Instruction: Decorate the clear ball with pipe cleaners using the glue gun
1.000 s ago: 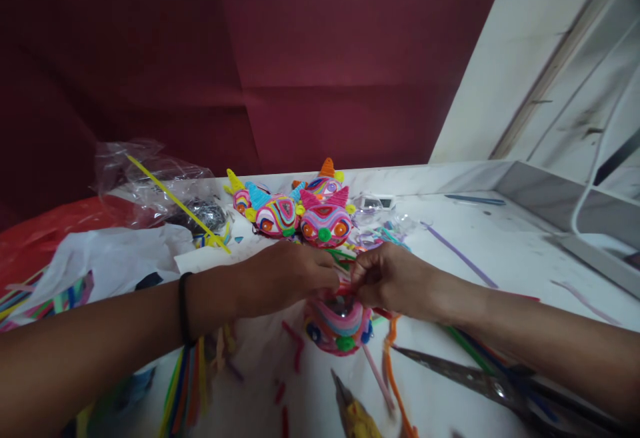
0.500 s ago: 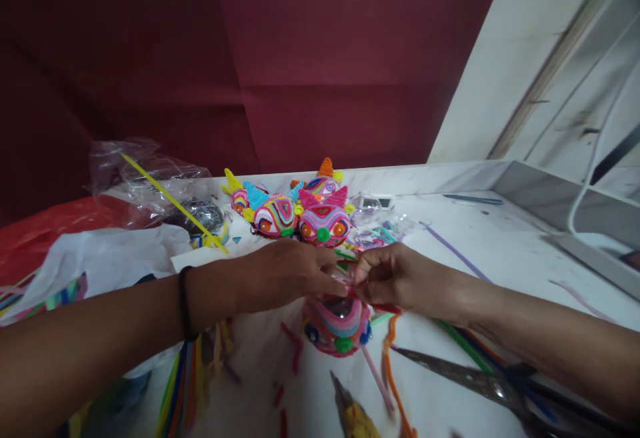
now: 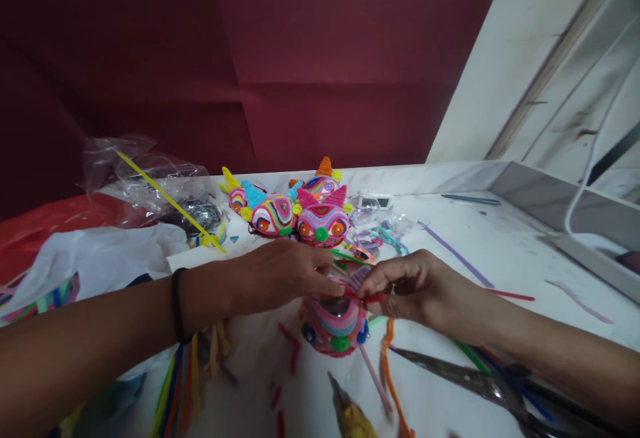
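Observation:
A round ornament wrapped in pink, blue and orange pipe cleaners stands on the white table right below my hands. My left hand rests on its top, fingertips pinching a red pipe cleaner. My right hand pinches the same red pipe cleaner just to the right, and its loose end sticks out behind my wrist. A black band circles my left wrist.
Several finished pipe-cleaner ornaments sit behind my hands. Scissors and a yellow tool lie near the front. Loose pipe cleaners, a plastic bag, white paper and a purple strand surround them.
My right hand has slid a little to the right and down, drawing the red pipe cleaner out over the ornament. My left hand has stayed on top of it.

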The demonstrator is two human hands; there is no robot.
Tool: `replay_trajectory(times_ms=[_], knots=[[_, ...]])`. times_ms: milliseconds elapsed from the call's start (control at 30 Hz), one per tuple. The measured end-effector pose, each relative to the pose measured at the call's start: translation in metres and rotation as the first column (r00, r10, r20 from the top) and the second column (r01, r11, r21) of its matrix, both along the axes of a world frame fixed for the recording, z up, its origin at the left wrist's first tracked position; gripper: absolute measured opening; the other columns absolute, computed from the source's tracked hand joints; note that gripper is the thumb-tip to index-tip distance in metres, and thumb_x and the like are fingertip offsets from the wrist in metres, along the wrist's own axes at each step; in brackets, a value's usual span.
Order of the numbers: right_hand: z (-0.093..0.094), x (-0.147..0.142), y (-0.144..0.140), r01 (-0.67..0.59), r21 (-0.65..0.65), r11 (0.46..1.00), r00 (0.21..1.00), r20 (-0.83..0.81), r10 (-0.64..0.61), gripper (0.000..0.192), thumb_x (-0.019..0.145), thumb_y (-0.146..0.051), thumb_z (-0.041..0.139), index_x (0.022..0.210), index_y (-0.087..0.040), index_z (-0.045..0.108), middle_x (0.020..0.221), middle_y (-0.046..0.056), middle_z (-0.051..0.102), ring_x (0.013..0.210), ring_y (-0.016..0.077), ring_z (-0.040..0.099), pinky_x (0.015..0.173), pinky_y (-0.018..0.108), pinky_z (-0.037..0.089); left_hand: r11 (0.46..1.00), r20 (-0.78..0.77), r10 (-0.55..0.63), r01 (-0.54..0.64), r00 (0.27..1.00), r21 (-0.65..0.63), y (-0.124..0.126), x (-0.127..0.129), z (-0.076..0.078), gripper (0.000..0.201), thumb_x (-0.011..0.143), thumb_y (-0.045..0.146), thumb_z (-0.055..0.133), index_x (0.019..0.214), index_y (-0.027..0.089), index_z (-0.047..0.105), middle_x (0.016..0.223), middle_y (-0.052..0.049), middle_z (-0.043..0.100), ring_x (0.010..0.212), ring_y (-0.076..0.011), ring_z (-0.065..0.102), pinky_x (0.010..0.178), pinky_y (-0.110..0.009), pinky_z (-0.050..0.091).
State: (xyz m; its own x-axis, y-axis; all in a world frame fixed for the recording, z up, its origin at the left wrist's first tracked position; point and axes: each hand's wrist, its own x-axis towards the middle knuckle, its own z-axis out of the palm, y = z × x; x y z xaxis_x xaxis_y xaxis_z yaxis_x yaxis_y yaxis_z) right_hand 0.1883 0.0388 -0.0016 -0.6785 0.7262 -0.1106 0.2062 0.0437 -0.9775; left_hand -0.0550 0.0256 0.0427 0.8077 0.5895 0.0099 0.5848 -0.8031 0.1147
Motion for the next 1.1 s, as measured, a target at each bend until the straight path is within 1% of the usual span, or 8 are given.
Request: replay_trajectory(times_ms=[133,233,300,467,567,733,867,1100], knots=[[-0.002,0.001,-0.002,-0.009,0.256,0.967,0.997,0.071,-0.009,0.033,0.086,-0.047,0.068,0.079,-0.015,0.074,0.072,0.002,0.065,0.067,0.0146,0.057,0.062,0.024,0.045,0.991,-0.008,-0.074,0.075,0.997,0.11,0.001,-0.003,-0.003,0.015,0.098,0.025,0.057,0.095,0.02,0.071,0.078,0.001,0.061,0.062,-0.0096,0.05,0.054,-0.026,0.03],[0.0,0.002,-0.002,-0.066,0.469,0.881,0.991,0.136,0.001,0.033,0.095,-0.042,0.057,0.084,-0.016,0.075,0.078,0.004,0.067,0.07,0.0156,0.059,0.065,0.025,0.045,0.963,-0.046,-0.151,0.157,0.987,0.218,0.002,-0.004,-0.006,0.013,0.095,0.02,0.06,0.1,0.024,0.071,0.081,0.001,0.063,0.063,-0.01,0.05,0.054,-0.027,0.029],[0.001,0.003,-0.001,-0.103,0.563,0.82,0.986,0.169,0.008,0.036,0.099,-0.042,0.052,0.085,-0.017,0.074,0.078,0.004,0.066,0.069,0.0153,0.059,0.064,0.025,0.044,0.96,-0.06,-0.155,0.164,0.986,0.227,0.002,-0.005,-0.006,0.013,0.095,0.02,0.061,0.101,0.024,0.072,0.081,0.001,0.063,0.063,-0.0103,0.052,0.053,-0.027,0.029],[0.002,0.0,0.001,-0.192,0.692,0.695,0.969,0.245,0.024,0.038,0.103,-0.034,0.045,0.078,-0.018,0.069,0.074,0.004,0.061,0.066,0.0147,0.056,0.062,0.025,0.041,0.97,-0.031,-0.149,0.152,0.988,0.189,0.002,-0.005,-0.006,0.012,0.096,0.019,0.06,0.098,0.02,0.072,0.081,0.0,0.065,0.064,-0.0099,0.054,0.054,-0.026,0.031],[0.004,-0.002,0.0,-0.243,0.72,0.65,0.952,0.305,0.018,0.033,0.101,-0.022,0.046,0.077,-0.018,0.069,0.076,0.005,0.063,0.069,0.0162,0.058,0.064,0.026,0.042,0.988,0.002,-0.109,0.108,0.994,0.11,0.003,-0.004,-0.006,0.014,0.098,0.022,0.056,0.096,0.02,0.07,0.079,0.0,0.065,0.065,-0.0102,0.055,0.055,-0.025,0.033],[0.008,-0.006,0.002,-0.288,0.708,0.644,0.928,0.373,0.005,0.028,0.096,-0.013,0.048,0.076,-0.019,0.068,0.076,0.005,0.065,0.069,0.0166,0.06,0.065,0.026,0.044,0.999,0.066,-0.016,0.018,0.998,-0.031,0.004,-0.002,-0.007,0.021,0.1,0.027,0.052,0.086,0.019,0.066,0.074,0.001,0.063,0.063,-0.0099,0.055,0.055,-0.025,0.033],[0.01,-0.009,0.006,-0.292,0.666,0.686,0.923,0.384,0.02,0.025,0.096,-0.017,0.052,0.078,-0.019,0.07,0.075,0.005,0.067,0.068,0.0166,0.06,0.065,0.026,0.044,0.996,0.094,0.012,-0.004,0.996,-0.085,0.005,-0.004,-0.009,0.023,0.101,0.029,0.051,0.087,0.02,0.066,0.074,0.002,0.064,0.061,-0.0094,0.055,0.054,-0.024,0.033],[0.011,-0.013,0.012,-0.262,0.557,0.788,0.916,0.401,0.021,0.019,0.095,-0.027,0.06,0.086,-0.019,0.074,0.083,0.006,0.073,0.076,0.0189,0.066,0.068,0.026,0.044,0.991,0.062,-0.119,0.115,0.991,0.063,0.005,-0.005,-0.01,0.019,0.098,0.019,0.054,0.097,0.022,0.072,0.083,-0.001,0.068,0.066,-0.01,0.058,0.054,-0.025,0.032]])
